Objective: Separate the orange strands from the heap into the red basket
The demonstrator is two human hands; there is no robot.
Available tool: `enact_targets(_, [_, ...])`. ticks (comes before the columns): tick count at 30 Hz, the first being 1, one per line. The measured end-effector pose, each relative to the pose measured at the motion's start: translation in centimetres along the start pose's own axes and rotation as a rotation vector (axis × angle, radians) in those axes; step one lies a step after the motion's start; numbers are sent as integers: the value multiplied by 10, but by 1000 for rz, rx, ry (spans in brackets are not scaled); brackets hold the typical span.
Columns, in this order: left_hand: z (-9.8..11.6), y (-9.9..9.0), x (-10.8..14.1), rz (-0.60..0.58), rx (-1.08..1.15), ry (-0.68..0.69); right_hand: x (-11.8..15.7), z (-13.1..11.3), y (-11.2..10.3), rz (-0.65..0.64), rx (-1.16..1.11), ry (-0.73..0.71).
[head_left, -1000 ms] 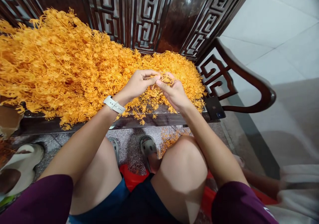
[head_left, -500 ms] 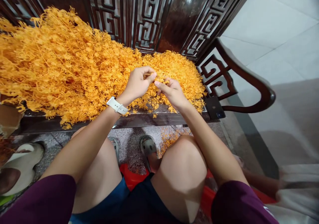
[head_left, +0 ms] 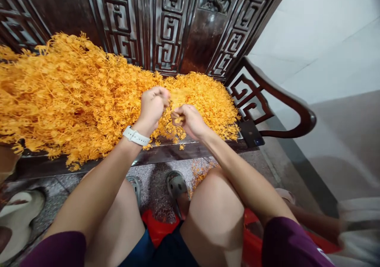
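Note:
A big heap of orange plastic sprigs (head_left: 74, 97) covers the seat of a dark carved wooden bench (head_left: 166, 152). My left hand (head_left: 152, 105), with a white watch on its wrist, is closed on a small orange sprig piece above the heap's right part. My right hand (head_left: 188, 118) is fisted close beside it and grips another bit of orange sprig (head_left: 179, 119). The two hands are a little apart, and the piece between them is blurred.
The bench's carved back (head_left: 166, 25) and curved armrest (head_left: 276, 101) stand behind and to the right. A dark phone (head_left: 252, 134) lies on the seat's right end. Loose orange bits (head_left: 202, 170) lie on the speckled floor by my sandals. Another person's shoe (head_left: 20, 219) is at left.
Both hands closed into fists and pulled slightly apart, down and left. The view tilted upward a little.

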State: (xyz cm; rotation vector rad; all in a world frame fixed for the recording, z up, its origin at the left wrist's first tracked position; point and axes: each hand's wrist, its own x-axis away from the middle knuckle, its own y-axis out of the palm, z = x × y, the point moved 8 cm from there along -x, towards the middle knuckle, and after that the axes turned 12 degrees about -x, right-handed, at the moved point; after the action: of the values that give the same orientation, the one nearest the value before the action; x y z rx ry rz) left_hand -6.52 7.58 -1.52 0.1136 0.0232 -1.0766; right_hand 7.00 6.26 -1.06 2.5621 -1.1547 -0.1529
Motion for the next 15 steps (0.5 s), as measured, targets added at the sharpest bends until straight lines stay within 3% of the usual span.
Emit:
enact_targets(3, [-8, -47, -31, 202, 22, -67, 29, 0, 48, -422, 81, 137])
enact_targets(5, [-9, -71, -46, 234, 11, -82, 44, -4, 61, -548, 111, 161])
enact_targets(7, [-8, -83, -52, 222, -8, -77, 41, -12, 49, -435, 72, 98])
enact_targets(9, [-8, -79, -50, 173, -23, -76, 30, -19, 22, -226, 3, 29])
enact_targets(15, [-8, -34, -35, -28, -132, 26, 4, -13, -73, 349, -439, -31])
